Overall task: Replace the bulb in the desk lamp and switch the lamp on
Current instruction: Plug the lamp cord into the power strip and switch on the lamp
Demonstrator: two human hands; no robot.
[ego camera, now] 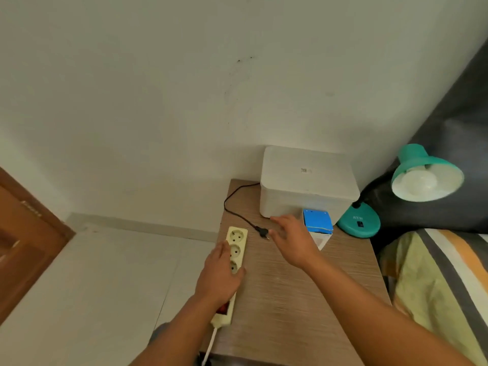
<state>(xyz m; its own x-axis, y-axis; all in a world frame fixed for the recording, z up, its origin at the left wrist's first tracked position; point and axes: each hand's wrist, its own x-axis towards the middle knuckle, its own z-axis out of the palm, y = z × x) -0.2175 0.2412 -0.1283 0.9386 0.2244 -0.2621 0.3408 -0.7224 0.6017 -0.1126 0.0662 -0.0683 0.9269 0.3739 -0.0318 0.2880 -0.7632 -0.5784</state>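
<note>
A teal desk lamp [364, 220] stands at the back right of the wooden bedside table [303, 299], its shade [422, 173] tilted toward me with a white bulb [420, 180] inside, unlit. Its black cord [235, 207] loops across the table and ends in a black plug [262, 231] lying loose. My right hand [293, 239] hovers over the table just right of the plug, fingers spread, holding nothing. My left hand [220, 276] grips a cream power strip [235, 249] with three sockets and a red switch. A blue and white bulb box [318, 225] stands beside my right hand.
A white lidded box [306, 180] sits at the table's back against the wall. A bed with a striped cover [443, 281] and a dark headboard [454, 128] lies to the right. A brown wooden door [26, 233] is at the left, with pale floor tiles [105, 273] between.
</note>
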